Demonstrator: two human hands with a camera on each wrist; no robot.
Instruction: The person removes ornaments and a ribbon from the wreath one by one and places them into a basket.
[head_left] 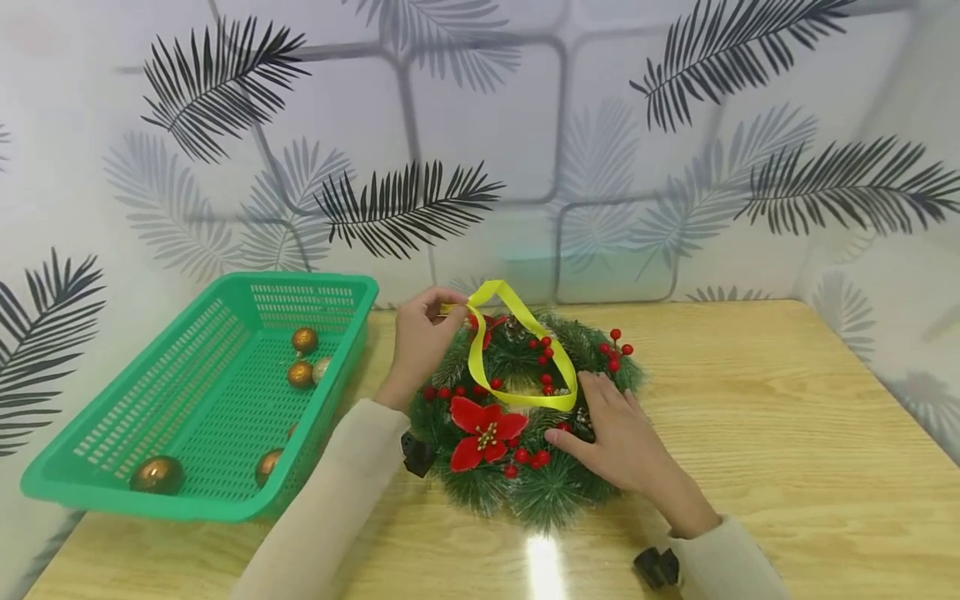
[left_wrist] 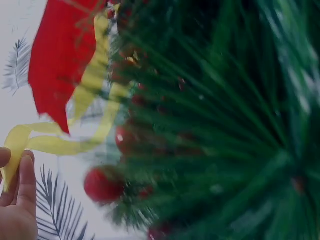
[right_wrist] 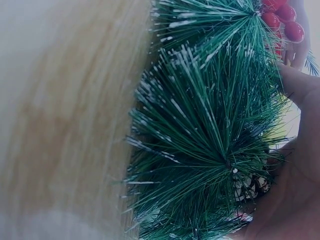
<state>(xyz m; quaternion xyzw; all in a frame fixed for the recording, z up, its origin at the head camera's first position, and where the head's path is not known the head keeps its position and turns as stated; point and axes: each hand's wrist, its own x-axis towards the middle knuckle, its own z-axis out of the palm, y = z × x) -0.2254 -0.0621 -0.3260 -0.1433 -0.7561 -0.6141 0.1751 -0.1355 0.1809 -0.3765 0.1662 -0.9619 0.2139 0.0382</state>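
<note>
The left hand [head_left: 422,337] pinches one end of a yellow ribbon [head_left: 517,350] between thumb and fingertips at about eleven o'clock on the wreath [head_left: 525,417]. In the head view the ribbon rises from that pinch, arches over the greenery and loops down across the open middle toward three o'clock, where the right hand [head_left: 615,433] lies flat on the needles, fingers straight and spread, holding nothing and only pressing the wreath against the wooden table [head_left: 750,400]. A red fabric flower [head_left: 486,429] sits at seven o'clock on the ring, with red berries [head_left: 617,346] at one o'clock. At nine o'clock from the wreath a green basket [head_left: 112,483] holds several golden balls [head_left: 303,340].

The left wrist view is blurred but shows the fingers [left_wrist: 20,195] closed on the ribbon's end [left_wrist: 15,150], the band running away toward the red flower petal [left_wrist: 60,55] and the needles.

The right wrist view shows the palm [right_wrist: 295,200] resting against frosted green needles [right_wrist: 210,135], with a small pine cone [right_wrist: 250,186] just beside it.

To do this well, I judge that the pinch should stay firm and close to the ribbon's tip, the band kept flat and untwisted, while the flat hand keeps the ring from sliding as the ribbon is drawn.
</note>
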